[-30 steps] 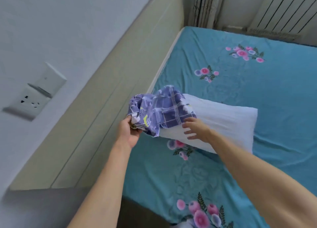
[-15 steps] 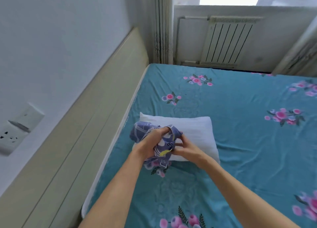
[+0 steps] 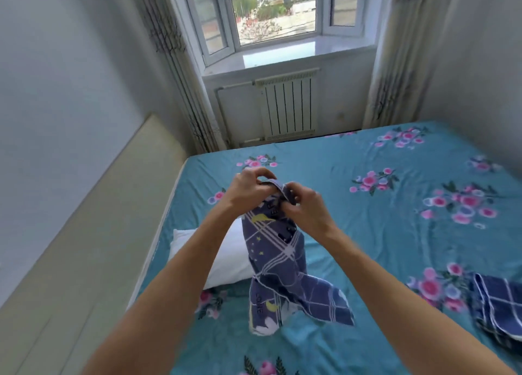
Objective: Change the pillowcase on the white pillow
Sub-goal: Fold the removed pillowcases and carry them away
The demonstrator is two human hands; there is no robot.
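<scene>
A blue plaid pillowcase [image 3: 278, 264] with moon and star prints hangs in the air above the bed. My left hand [image 3: 248, 189] and my right hand [image 3: 306, 208] both pinch its top edge, close together. Its lower end trails down to the sheet. The bare white pillow [image 3: 234, 257] lies on the bed below and behind my left forearm, partly hidden by the arm and the hanging cloth.
The bed carries a teal sheet [image 3: 367, 233] with pink flowers. A second blue plaid cloth [image 3: 500, 304] lies at the right edge. A beige headboard [image 3: 93, 233] runs along the left wall. A radiator [image 3: 286, 106] and a window stand beyond the bed.
The pillowcase came off the pillow's end and both hands raised it off the bed. The view tilted up toward the window.
</scene>
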